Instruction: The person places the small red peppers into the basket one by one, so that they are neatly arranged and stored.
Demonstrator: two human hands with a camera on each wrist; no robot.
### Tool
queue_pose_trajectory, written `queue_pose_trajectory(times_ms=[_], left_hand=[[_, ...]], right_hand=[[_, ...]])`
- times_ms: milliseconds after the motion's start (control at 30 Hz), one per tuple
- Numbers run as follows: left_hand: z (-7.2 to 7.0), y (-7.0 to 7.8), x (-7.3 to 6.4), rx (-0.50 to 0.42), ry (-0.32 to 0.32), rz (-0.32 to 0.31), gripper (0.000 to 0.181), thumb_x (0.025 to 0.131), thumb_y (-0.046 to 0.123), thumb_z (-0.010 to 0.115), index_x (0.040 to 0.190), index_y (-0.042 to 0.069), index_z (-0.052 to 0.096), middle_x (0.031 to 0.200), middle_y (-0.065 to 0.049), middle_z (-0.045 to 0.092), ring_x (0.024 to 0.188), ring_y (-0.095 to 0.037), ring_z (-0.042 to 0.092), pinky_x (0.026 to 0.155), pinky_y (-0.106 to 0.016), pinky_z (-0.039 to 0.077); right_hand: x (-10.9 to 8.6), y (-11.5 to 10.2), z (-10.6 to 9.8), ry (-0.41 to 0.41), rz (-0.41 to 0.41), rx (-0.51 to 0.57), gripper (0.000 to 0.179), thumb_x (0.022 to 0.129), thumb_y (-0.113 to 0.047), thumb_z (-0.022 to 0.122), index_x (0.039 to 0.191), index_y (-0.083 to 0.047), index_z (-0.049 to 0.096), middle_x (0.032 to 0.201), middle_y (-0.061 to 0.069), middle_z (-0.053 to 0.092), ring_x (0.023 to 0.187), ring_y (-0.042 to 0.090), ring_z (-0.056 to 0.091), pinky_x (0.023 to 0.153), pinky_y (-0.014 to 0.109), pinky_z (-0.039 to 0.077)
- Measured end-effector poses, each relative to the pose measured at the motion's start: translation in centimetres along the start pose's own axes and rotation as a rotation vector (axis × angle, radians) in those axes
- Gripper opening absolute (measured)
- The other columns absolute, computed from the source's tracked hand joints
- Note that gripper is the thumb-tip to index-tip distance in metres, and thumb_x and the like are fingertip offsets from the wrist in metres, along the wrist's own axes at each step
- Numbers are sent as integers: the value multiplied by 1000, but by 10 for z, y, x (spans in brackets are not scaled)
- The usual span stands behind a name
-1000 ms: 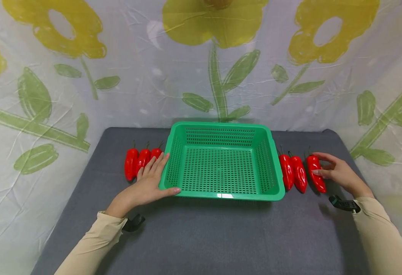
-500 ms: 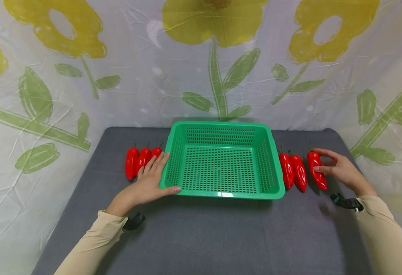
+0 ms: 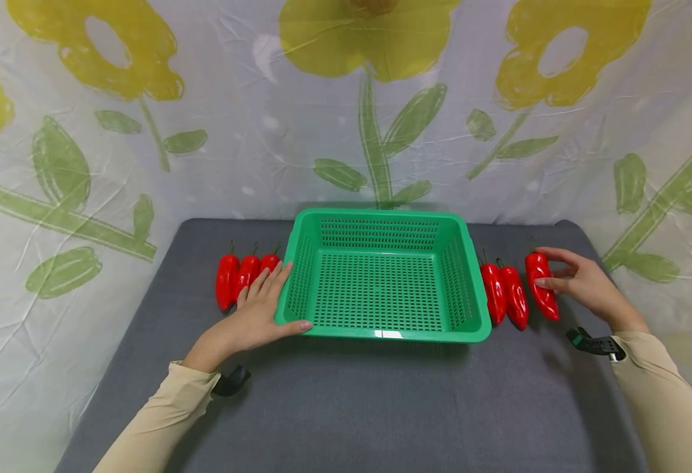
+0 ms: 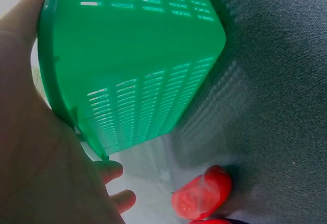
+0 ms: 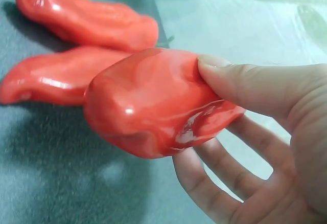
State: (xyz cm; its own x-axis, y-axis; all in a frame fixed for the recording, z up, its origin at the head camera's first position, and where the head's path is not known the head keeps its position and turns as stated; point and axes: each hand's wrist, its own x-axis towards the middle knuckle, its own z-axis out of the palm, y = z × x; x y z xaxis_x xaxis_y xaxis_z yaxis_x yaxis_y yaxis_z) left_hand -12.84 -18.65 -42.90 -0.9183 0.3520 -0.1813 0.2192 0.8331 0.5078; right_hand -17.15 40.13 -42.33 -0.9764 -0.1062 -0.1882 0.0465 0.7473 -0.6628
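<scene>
With thumb and fingers my right hand (image 3: pixel 591 292) grips a red chili pepper (image 3: pixel 539 282), stem pointing away. In the right wrist view this pepper (image 5: pixel 138 106) appears raised off the dark cloth, its shadow below it. Two more red peppers (image 3: pixel 514 297) lie between it and the green plastic basket (image 3: pixel 351 334). My left hand (image 3: pixel 251 325) rests on the basket's left front corner, fingers extended along the left rim and thumb over the front rim. The left wrist view shows the palm (image 4: pixel 36 147) against the rim and the slotted basket wall (image 4: pixel 138 91).
Three red peppers (image 3: pixel 225 284) lie side by side left of the basket, one partly behind my left fingers. A dark grey cloth (image 3: pixel 381 407) covers the table. A flower-printed sheet (image 3: pixel 233 131) hangs behind and at both sides.
My right hand has moved slightly away from me, and the pepper it holds has come up and tilted a little. The left hand and basket have stayed in place.
</scene>
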Motion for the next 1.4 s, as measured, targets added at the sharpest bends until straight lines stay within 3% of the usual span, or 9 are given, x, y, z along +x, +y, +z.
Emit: queue_pose_trajectory(times_ms=[367,667,1100,1300,1400], left_hand=[[0,0,1,-7,1,-1,116,80,71,64,160,27,-7,169,-7,-1,154,-41,1,111,-79,9],[1,-1,1,-11,4,1,115,80,70,65,160,26,-6,169,-7,0,154,-41,1,111,-79,9],[1,-1,1,-5,3,-5,116,80,72,63,160,27,-6,169,-7,1,154,-41,2,111,-79,10],[1,-2,1,-10,0,-7,116,79,72,64,160,27,-6,169,-8,2,153,-41,3,111,-79,10],[1,-2,2,-10,2,-5,116,79,71,64,160,26,-5,169,-9,3,153,-42,3,111,-79,10]], right_hand=[[3,-17,2,22,-43,6,66,92,-30,71,148,-11,42,128,26,59,83,-8,61,70,26,58],[6,-30,2,28,-57,10,67,91,-32,72,148,-14,43,126,10,58,85,-6,62,70,27,58],[5,-56,2,14,-66,39,69,91,-35,72,149,-16,42,130,7,55,88,-4,61,71,26,58],[8,-67,4,27,-36,53,67,89,-35,74,147,-22,44,121,-1,59,88,-3,62,72,25,57],[8,-73,6,26,-33,55,67,89,-37,74,147,-24,44,125,2,59,89,-2,61,73,25,57]])
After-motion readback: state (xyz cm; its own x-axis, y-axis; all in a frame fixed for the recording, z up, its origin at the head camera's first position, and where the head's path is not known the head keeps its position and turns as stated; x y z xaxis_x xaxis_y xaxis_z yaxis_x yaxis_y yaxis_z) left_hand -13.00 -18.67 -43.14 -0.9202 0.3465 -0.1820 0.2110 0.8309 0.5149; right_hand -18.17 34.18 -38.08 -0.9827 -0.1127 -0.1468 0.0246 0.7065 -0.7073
